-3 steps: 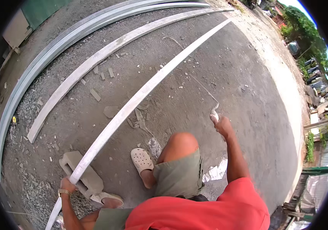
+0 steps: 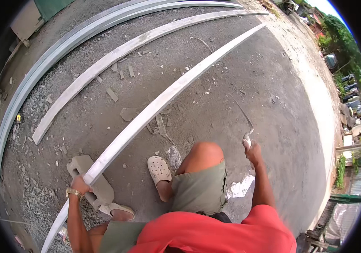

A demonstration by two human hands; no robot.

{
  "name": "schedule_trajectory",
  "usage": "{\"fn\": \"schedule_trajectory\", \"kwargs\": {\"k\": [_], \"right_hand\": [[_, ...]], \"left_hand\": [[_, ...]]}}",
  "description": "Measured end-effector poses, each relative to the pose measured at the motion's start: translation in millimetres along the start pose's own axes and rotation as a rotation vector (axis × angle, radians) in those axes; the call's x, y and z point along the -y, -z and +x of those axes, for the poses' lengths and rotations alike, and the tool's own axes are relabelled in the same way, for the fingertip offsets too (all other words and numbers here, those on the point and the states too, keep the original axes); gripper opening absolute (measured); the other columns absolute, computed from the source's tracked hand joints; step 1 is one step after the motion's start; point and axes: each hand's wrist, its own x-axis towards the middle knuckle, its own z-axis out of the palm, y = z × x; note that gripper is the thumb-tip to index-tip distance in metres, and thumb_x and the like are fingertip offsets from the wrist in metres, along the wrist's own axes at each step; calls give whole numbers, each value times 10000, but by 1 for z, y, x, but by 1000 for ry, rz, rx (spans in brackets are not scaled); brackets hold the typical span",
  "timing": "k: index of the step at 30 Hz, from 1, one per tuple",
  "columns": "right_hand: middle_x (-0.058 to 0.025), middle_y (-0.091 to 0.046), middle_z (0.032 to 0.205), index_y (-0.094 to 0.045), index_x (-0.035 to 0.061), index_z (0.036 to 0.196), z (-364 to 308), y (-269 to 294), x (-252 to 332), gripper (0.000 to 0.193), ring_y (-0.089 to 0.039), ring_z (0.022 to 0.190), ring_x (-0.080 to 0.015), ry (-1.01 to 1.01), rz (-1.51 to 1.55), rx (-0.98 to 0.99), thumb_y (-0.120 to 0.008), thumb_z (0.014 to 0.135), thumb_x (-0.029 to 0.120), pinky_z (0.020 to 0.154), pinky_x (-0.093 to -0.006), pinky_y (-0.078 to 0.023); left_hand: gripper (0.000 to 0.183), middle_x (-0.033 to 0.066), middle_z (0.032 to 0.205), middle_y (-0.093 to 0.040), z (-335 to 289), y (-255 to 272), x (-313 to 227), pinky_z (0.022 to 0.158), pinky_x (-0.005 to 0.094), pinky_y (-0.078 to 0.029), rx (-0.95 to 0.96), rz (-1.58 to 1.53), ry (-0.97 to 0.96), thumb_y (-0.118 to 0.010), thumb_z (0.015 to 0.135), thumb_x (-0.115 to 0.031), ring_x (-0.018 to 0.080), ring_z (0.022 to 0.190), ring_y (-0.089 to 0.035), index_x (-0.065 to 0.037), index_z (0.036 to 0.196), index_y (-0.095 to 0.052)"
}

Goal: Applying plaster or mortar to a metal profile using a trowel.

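My left hand (image 2: 80, 184) is wrapped round the near part of a long, straight, pale grey beam (image 2: 146, 120), a watch on its wrist. The beam runs slantwise from the lower left to the far right, over a hollow concrete block (image 2: 103, 190) beside that hand. On the right, my right hand (image 2: 253, 152) grips the whitish handle of a long thin tool (image 2: 243, 114). It has a bent neck and a narrow, dark blade-like shaft, held off to the right of the beam; its exact kind is unclear.
Another pale beam (image 2: 104, 62) lies beyond mine, with stacked grey beams (image 2: 49, 69) farther left. Small offcuts (image 2: 112, 94) and gravel (image 2: 28, 194) litter the ground. A yellow tape measure-like item (image 2: 18, 117) sits by the stack. White scraps (image 2: 240, 187) lie near my right forearm.
My right hand has drawn back toward me and slightly rightward with the thin tool. My left hand stays on the beam, and the whole view has shifted a little.
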Motion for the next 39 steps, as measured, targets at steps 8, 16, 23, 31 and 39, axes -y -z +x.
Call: {"fn": "schedule_trajectory", "kwargs": {"k": [8, 16, 23, 31, 39], "right_hand": [[-28, -486, 558, -511, 22, 736, -102, -10, 14, 370, -476, 485, -121, -168, 370, 12, -560, 903, 348, 464, -299, -394], [3, -475, 591, -507, 41, 896, -115, 12, 43, 217, -456, 490, -89, -85, 562, -101, -580, 892, 245, 438, -250, -376], [-25, -509, 643, -500, 44, 935, -96, -9, 64, 175, -474, 481, -105, -42, 661, -4, -583, 896, 193, 440, -250, -389], [-42, -511, 651, -505, 15, 984, -87, -18, 134, 221, -493, 484, -115, 37, 887, 160, -563, 905, 213, 439, -246, -396], [-11, -528, 668, -563, 38, 980, -37, -74, 267, 254, -524, 512, -98, 367, 652, 428, -529, 929, 285, 431, -254, -436]], "left_hand": [[555, 193, 971, -667, 91, 34, -172, 815, 414, -489, 18, 64, -333, -806, 524, -189, 346, 926, -639, -27, 1017, -610], [673, 183, 1102, -642, 156, 13, -227, 884, 402, -475, 158, -65, -353, -839, 514, -212, 324, 1029, -612, -28, 1118, -606], [722, 157, 1233, -588, 181, 22, -186, 962, 388, -430, -144, -150, -365, -800, 639, -338, 302, 1136, -559, -91, 1267, -543], [765, 124, 1471, -328, 128, 10, -127, 1065, 399, -357, -230, 231, -366, -708, 768, -388, 300, 1298, -406, -114, 1404, -381], [769, 205, 1314, -511, -32, 94, 61, 1012, 387, -402, 55, 253, 70, -732, 727, -331, 321, 1205, -508, -43, 1367, -419]]}}
